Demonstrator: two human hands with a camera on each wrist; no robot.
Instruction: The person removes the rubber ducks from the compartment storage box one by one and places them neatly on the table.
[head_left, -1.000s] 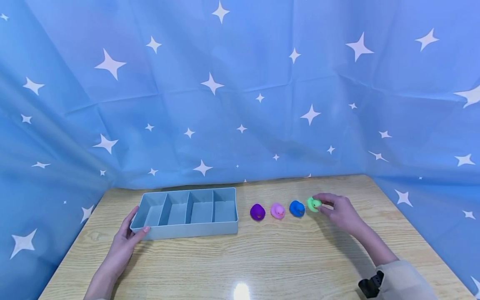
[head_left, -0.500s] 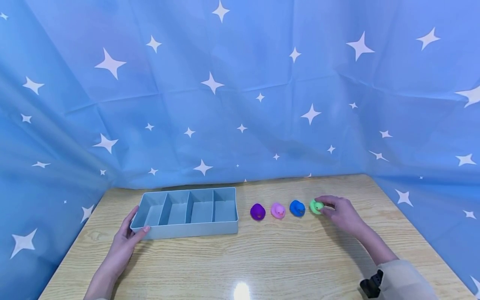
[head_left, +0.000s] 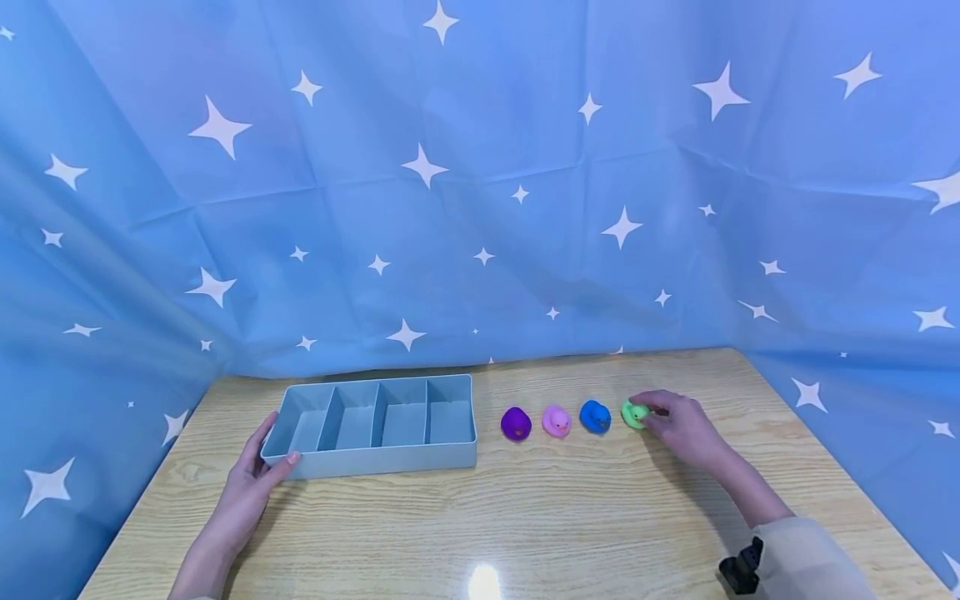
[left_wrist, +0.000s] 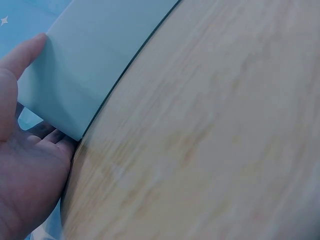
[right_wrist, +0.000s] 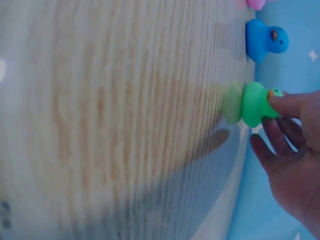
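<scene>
A green rubber duck [head_left: 633, 414] stands at the right end of a row on the table. My right hand [head_left: 686, 429] pinches its head between thumb and fingers, seen also in the right wrist view, where the duck [right_wrist: 254, 104] appears upright on the wood. To its left are a blue rubber duck [head_left: 595, 417], a pink one and a purple one. My left hand [head_left: 247, 479] holds the left end of a blue-grey divided box [head_left: 382, 460], thumb on the front wall and fingers around the end. No ducks lie in the box's compartments.
The pink duck [head_left: 557, 422] and purple duck [head_left: 516, 424] stand between the box and the blue duck. Beneath everything is a wooden table [head_left: 450, 533]. A blue star-printed curtain [head_left: 480, 183] hangs behind the table and along its sides.
The green duck has moved slightly to the right, away from the blue duck, with my right hand on it. My left hand and the box stay in place.
</scene>
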